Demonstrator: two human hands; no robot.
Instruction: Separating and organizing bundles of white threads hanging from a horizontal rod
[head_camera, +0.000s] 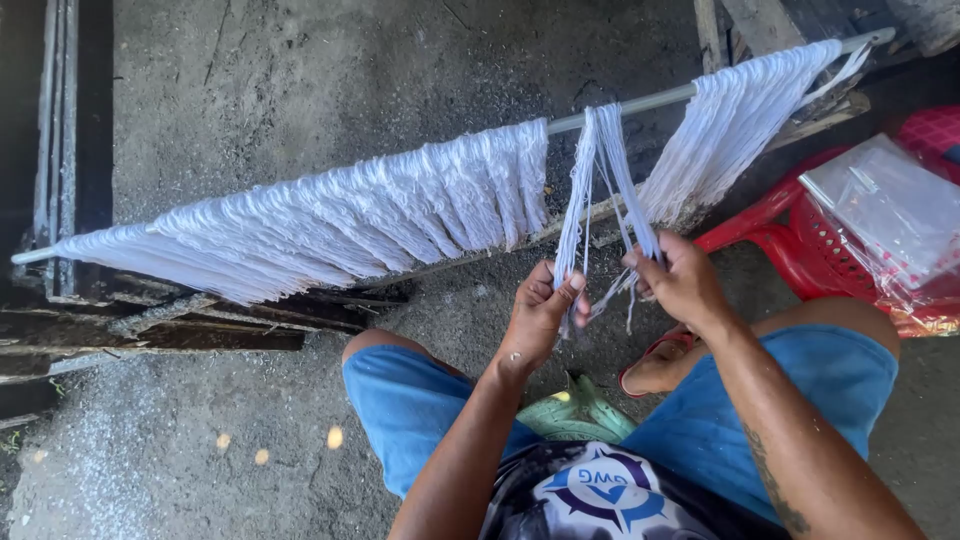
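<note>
Head view: left hand and right hand each pinch white threads, probably separate strands; keep tension even toward twelve o'clock.

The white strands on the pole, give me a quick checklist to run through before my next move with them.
1. Left hand grips its strand bundle: ok.
2. Right hand grips its strand bundle: ok.
3. Held bundles parted from the hanging strands on both sides: ok.
4. Pole propped steady at its ends: cannot tell.
5. Loose ends below the hands free of tangles: cannot tell.
</note>
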